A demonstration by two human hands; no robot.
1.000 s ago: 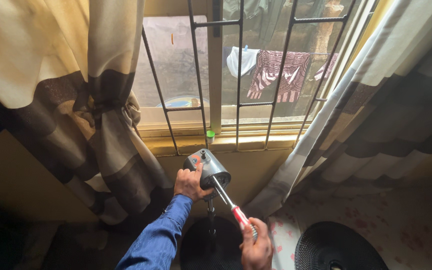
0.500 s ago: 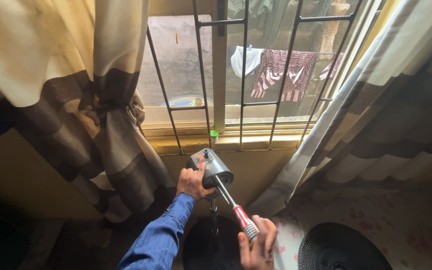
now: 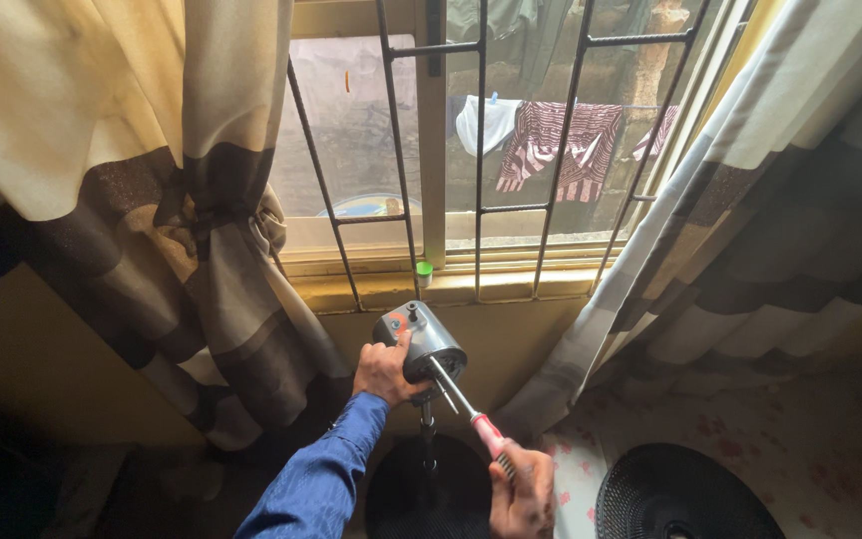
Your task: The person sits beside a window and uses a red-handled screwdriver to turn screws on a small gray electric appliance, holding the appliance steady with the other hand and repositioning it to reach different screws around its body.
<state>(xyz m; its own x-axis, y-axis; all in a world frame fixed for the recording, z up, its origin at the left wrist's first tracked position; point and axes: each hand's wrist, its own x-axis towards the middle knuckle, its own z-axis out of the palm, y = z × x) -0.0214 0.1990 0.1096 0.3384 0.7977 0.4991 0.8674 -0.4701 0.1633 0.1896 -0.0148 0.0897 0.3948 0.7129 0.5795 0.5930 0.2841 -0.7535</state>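
Head view: the right hand (image 3: 523, 491) is partly cut off at the bottom edge, clenched round a red-handled screwdriver (image 3: 471, 414); its tip meets the grey fan motor (image 3: 419, 339), a rounded housing on a stand below the window sill (image 3: 451, 289); the left hand (image 3: 383, 371) grasps the motor's side; a black grille (image 3: 685, 494) lies cut off at lower right.

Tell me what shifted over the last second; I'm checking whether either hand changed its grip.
Nothing was taken up or let go. The left hand still grips the grey fan motor; the right hand still holds the screwdriver against it. Only the camera view moved slightly.
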